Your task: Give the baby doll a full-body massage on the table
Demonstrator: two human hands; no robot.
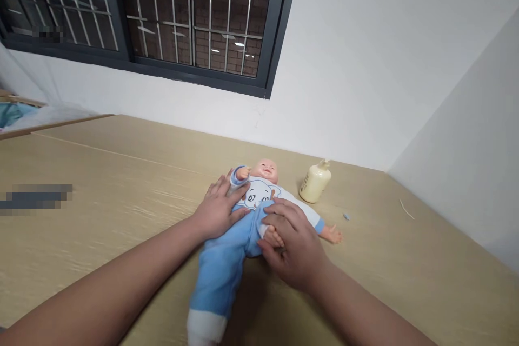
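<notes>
A pale wooden table [101, 184] fills the lower two thirds of the frame, running back to a white wall [365, 54]. A dark-framed barred window [162, 16] takes up the upper left.

Just right of the frame's centre, a baby doll [253, 200] lies on its back on the table, head toward the wall. It wears a white top with a blue elephant print and light blue trousers [221, 270] (one leg stretches toward the bottom edge and ends in a white cuff). One doll arm is bent up beside the head, the other lies stretched out to the right.

The left hand [217, 211] comes in from the lower left and rests open and flat on the doll's side at the waist, fingers spread onto the top. The right hand [292, 246] comes in from the lower right and lies over the doll's other hip, fingers curled around a bare doll foot [274, 238] at the edge of the trousers.

A cream pump bottle [315, 182] lies tilted on the table near the doll's head, to the right. A small blue scrap [346, 217] lies further right.
</notes>
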